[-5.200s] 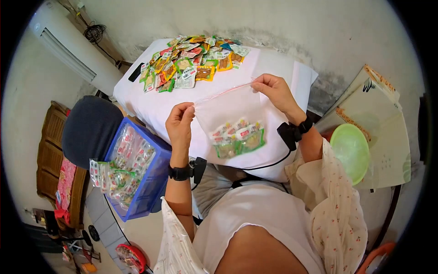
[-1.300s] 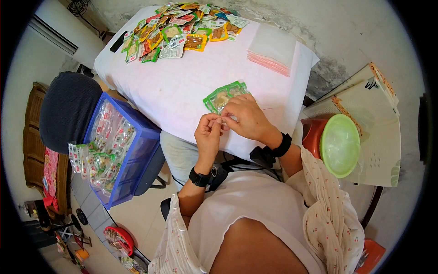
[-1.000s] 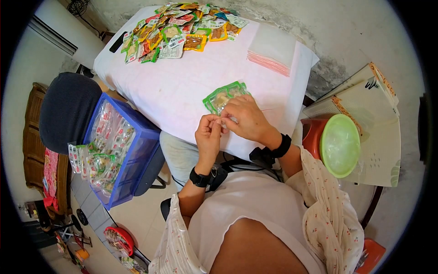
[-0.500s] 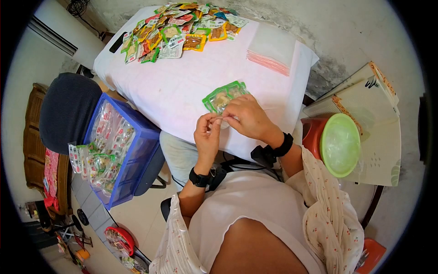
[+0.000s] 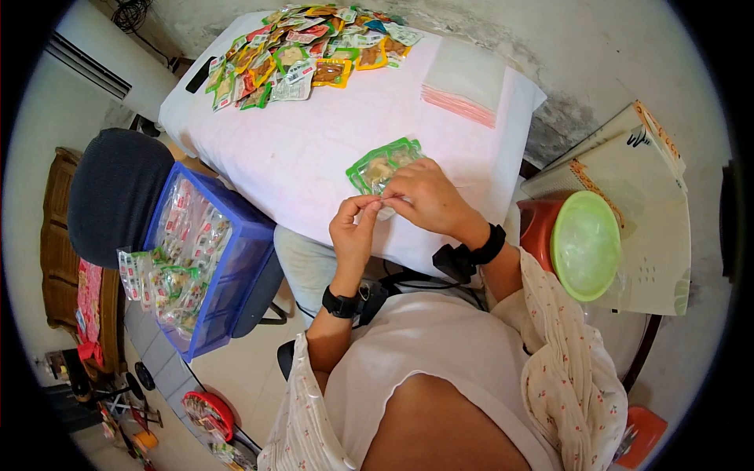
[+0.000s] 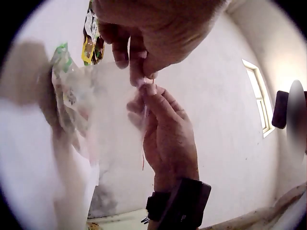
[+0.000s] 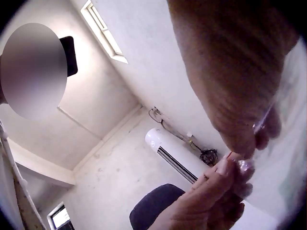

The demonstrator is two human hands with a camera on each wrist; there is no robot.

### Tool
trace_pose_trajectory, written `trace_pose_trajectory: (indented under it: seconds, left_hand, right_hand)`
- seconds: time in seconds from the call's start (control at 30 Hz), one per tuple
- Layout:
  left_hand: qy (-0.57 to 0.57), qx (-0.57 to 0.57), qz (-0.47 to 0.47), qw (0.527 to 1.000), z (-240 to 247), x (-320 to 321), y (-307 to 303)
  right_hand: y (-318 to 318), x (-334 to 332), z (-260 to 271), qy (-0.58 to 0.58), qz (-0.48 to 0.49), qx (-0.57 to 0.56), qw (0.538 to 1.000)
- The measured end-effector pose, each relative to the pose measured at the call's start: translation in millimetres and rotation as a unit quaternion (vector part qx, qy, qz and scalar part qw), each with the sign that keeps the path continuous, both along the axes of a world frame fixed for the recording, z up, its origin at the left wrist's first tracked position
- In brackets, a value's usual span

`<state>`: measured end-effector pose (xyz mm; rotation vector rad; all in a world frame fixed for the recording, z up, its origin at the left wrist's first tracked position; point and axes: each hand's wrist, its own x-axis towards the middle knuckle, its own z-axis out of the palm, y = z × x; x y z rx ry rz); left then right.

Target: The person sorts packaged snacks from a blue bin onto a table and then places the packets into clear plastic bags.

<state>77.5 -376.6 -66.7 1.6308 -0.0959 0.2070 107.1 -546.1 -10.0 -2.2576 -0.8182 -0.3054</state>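
A clear zip bag (image 6: 112, 108) with a thin red line along its mouth holds several green-edged food packets (image 5: 385, 166). It lies near the front of the white-covered table, mouth end toward the person. My left hand (image 5: 353, 231) pinches the mouth edge between thumb and forefinger. Right beside it, my right hand (image 5: 432, 200) pinches the same edge, its back covering part of the bag. The fingertips of both hands meet at the strip, as the left wrist view also shows. In the right wrist view, the left thumb (image 7: 223, 165) lies next to the red line.
Loose snack packets (image 5: 294, 59) are heaped at the table's back left, beside a black phone (image 5: 200, 74). A stack of flat zip bags (image 5: 463, 82) lies back right. A blue crate (image 5: 212, 259) of filled bags stands left; a green basin (image 5: 585, 247) stands right.
Earlier the hands held the bag up, apart at its mouth corners; now it is lower on the table and both hands meet at the edge. Over the last second the hands barely shift.
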Motion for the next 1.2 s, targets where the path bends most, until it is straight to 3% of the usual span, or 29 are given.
trace_pose_trajectory:
  seconds: [0.27,0.4,0.47,0.67,0.8,0.97,1.2]
  left_hand:
    - [0.031,-0.043,0.036,0.998,8,1,12]
    - [0.051,-0.067,0.050,0.995,-2,7,26]
    - [0.055,-0.109,0.053,0.991,0,8,29]
    - [0.072,-0.118,0.049,0.989,-1,8,32]
    - [0.071,-0.119,0.041,0.989,-2,8,34]
    - [0.070,-0.129,0.041,0.988,-4,9,33]
    - [0.081,-0.135,0.042,0.987,-3,9,32]
  right_hand:
    - [-38,2,1,0.049,-0.021,-0.022,0.998]
    - [-67,0,-5,0.094,-0.053,0.035,0.994]
    - [-76,-4,-12,0.202,-0.073,0.142,0.966]
    - [-73,-8,-29,0.282,-0.087,0.281,0.913]
    - [-72,-6,-42,0.276,-0.107,0.288,0.910]
    - [-72,-6,-51,0.313,-0.087,0.371,0.870]
    - [-71,-6,-50,0.310,-0.116,0.341,0.880]
